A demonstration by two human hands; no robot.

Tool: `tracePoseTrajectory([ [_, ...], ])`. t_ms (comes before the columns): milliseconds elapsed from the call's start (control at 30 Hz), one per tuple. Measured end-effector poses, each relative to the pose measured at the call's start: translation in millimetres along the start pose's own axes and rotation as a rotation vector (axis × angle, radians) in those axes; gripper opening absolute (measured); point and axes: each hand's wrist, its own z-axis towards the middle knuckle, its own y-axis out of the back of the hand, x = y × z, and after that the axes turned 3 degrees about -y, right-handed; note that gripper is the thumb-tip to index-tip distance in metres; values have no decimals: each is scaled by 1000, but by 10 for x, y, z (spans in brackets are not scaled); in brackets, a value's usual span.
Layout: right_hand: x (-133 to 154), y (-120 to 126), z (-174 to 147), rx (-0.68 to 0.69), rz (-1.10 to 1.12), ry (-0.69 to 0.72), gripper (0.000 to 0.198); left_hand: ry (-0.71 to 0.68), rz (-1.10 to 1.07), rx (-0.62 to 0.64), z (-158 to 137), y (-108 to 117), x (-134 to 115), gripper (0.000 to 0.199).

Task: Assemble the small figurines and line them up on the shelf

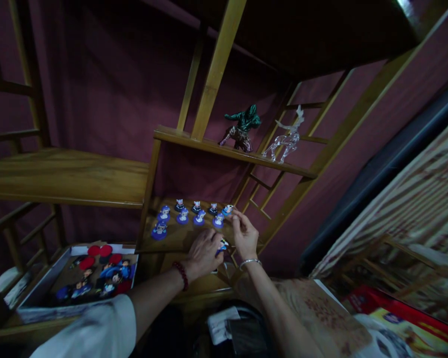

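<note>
Small figurines stand in rows on a wooden shelf [182, 237]. Purple-based ones, such as this purple figurine [159, 228], fill the front, with black-based figurines [196, 206] behind. My right hand [245, 236] reaches to the right end of the back row, its fingertips pinching a blue-based figurine [227, 210] that sits on or just over the shelf. My left hand [205, 252], with a red bead bracelet, is closed around a small white, blue and yellow figurine [222, 244] at the shelf's front edge. Its fingers partly cover that figurine.
A shallow cardboard box [41, 303] of figurines and red discs sits at lower left. On the upper shelf [205, 144] stand a green hooded statue [243, 124] and a clear glass deer [285, 139]. Wooden posts frame the compartment. A red package [399, 318] lies at lower right.
</note>
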Motion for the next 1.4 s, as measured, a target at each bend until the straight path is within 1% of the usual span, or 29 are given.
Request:
tracePoseTrajectory([
  [167,386,1,-348,85,-37,101,26,-57,-7,27,-205,118,42,32],
  [333,637,-66,-712,182,-91,185,22,-87,-52,19,-503,244,147,49],
  [400,698,-131,-860,222,-100,232,22,-92,-91,16,-665,291,216,50],
  [467,753,-224,-1015,277,-93,272,23,-60,-129,19,-848,337,301,50],
  [533,810,-348,-1185,337,-66,299,25,-38,-163,19,-1046,382,402,49],
  [600,864,-502,-1374,394,-46,309,27,5,-192,21,-1256,420,522,44],
  [700,918,-780,-1688,471,-49,259,32,100,-200,24,-1580,452,741,36],
  [833,920,-1221,-2073,570,-21,174,39,210,-196,19,-1954,458,1074,45],
  [933,891,-1586,-2250,623,-10,80,46,344,-143,12,-2130,458,1324,43],
  [1033,861,-1925,-2326,652,-40,-8,46,465,-116,45,-2222,456,1551,45],
  [1067,852,-2022,-2339,669,-63,-36,44,479,-100,46,-2242,454,1617,48],
  [1133,833,-2181,-2358,714,-138,-88,41,494,-93,59,-2269,448,1729,48],
  [1267,770,-2390,-2407,820,-324,-141,39,588,-121,93,-2296,416,1868,49],
  [1333,721,-2464,-2439,846,-380,-142,39,650,-137,125,-2307,381,1920,50],
  [1400,667,-2525,-2469,869,-408,-135,38,676,-161,150,-2321,328,1984,51],
])
